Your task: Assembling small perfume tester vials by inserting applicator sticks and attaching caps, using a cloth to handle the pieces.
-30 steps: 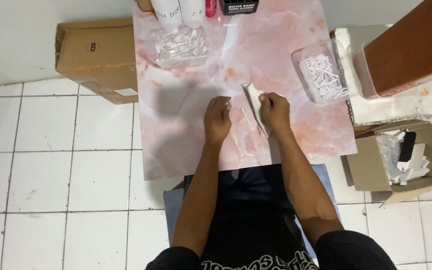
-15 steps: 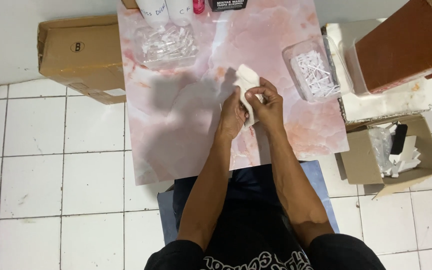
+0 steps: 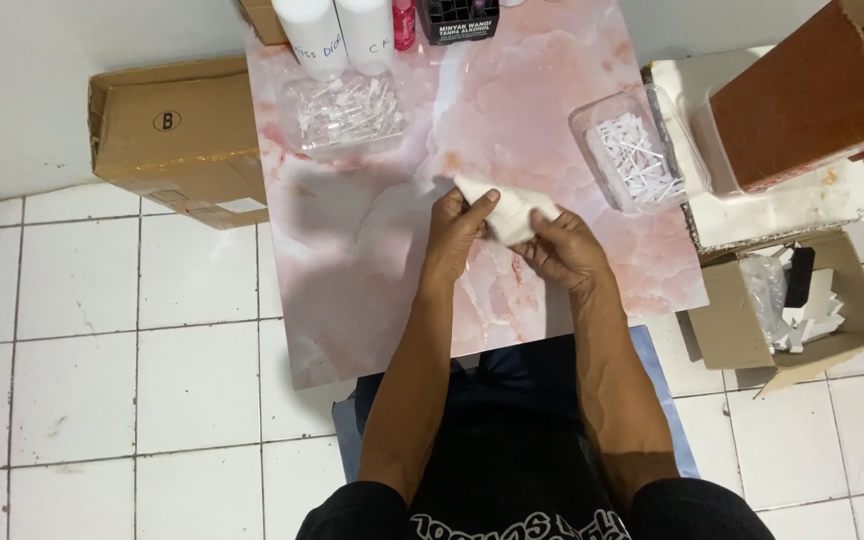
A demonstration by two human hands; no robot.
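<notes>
Both hands meet above the middle of a pink marble-patterned tabletop. My left hand and my right hand together grip a small white flat piece, a folded paper or carton, held between the fingers of both hands and tilted. A clear tray of small glass vials sits at the far left of the table. Another clear tray with small white pieces sits at the right edge.
Two white bottles, a small pink bottle and a dark box line the far edge. A brown cardboard box lies on the tiled floor left. Right stand a brown-red box and an open carton.
The hands went from resting flat on the table beside the white piece to lifting it and holding it between them. The view shifted slightly.
</notes>
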